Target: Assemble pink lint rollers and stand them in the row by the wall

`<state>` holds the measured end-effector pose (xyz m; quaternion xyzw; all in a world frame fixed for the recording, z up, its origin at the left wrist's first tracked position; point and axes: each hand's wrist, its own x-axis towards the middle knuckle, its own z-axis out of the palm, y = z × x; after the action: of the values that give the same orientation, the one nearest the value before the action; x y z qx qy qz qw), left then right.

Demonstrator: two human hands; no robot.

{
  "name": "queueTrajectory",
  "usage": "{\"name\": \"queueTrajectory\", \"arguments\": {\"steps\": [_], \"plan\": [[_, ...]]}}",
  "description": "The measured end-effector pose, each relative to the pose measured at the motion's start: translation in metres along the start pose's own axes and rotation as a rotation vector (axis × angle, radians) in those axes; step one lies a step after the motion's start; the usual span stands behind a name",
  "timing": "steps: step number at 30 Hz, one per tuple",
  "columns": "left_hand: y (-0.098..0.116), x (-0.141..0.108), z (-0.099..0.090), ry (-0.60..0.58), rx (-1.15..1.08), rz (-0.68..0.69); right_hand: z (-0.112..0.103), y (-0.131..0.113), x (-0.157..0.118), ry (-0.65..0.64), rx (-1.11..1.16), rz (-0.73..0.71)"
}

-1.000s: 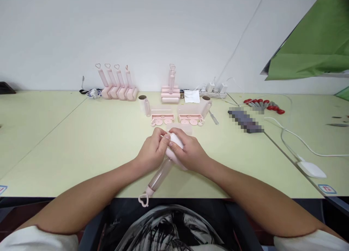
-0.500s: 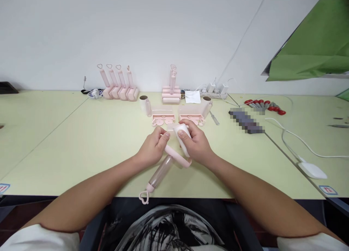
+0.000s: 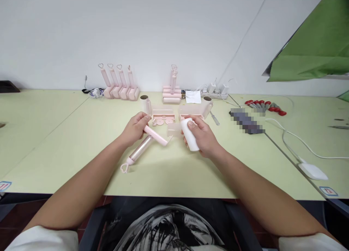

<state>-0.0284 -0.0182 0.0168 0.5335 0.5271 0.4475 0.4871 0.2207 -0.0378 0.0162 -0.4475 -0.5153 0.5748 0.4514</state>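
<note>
One pale yellow-green table (image 3: 68, 145) is taken up by the whole setup, with four pink rollers (image 3: 121, 92) lined up by the wall at the back. Next size down, a pink holder (image 3: 156, 136) is gripped at the far end of its bar by the left hand (image 3: 135, 130), near the middle of the table; whether it's touching the top can't be told. Looks like light, stiff plastic, so probably best held by the bar, since its clear handle (image 3: 140, 150) seems smooth and maybe a bit slippery. White roll (image 3: 190, 134) is wrapped round its middle by the right hand (image 3: 205, 137), fingers closed. Probably light, with a softish surface that'd be dented if squeezed hard, so a loose mid-grip is the way to go. Compared with half a second ago, roll and holder are well parted, not side by side, and the little heart loop (image 3: 124, 167) is seen over the tabletop instead of past its front edge
</note>
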Motion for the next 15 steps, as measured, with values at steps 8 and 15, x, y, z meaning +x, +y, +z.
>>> {"name": "queueTrajectory", "arguments": {"steps": [8, 15], "plan": [[-0.013, 0.009, -0.012, -0.208, 0.218, -0.046, -0.005, -0.001, 0.005, 0.044, 0.012, -0.039], [-0.009, 0.005, -0.005, -0.468, 0.464, 0.031, -0.004, -0.003, 0.005, 0.035, 0.035, -0.044]]}}
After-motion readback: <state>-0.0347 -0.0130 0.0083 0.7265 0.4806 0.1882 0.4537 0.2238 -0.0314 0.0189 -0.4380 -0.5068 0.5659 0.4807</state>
